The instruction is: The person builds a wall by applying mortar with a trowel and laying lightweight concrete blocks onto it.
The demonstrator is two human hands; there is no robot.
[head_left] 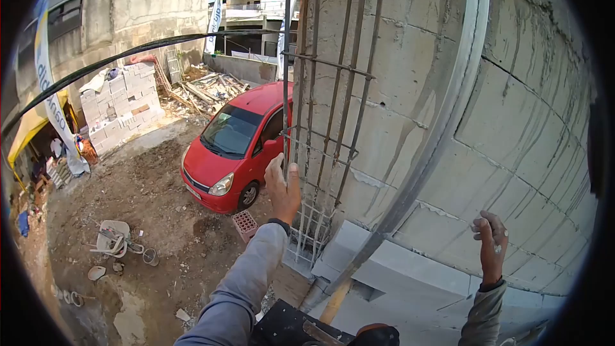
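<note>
My left hand is raised beside the rebar cage, its thumb and fingers apart and its fingertips right at the outer bar in this view. Nothing shows in its grasp. Lower right, my right hand is in front of the block wall, with loosely bent fingers and no object visible in them. Pale smears mark its fingers. Between the hands, a long grey metal bar slants down across the wall. The cage stands upright against the wall's rough edge.
Below left is a dirt yard with a red car, a wheelbarrow, a bucket and a red crate. White blocks are stacked behind. A black cable crosses overhead. White blockwork forms a lower ledge.
</note>
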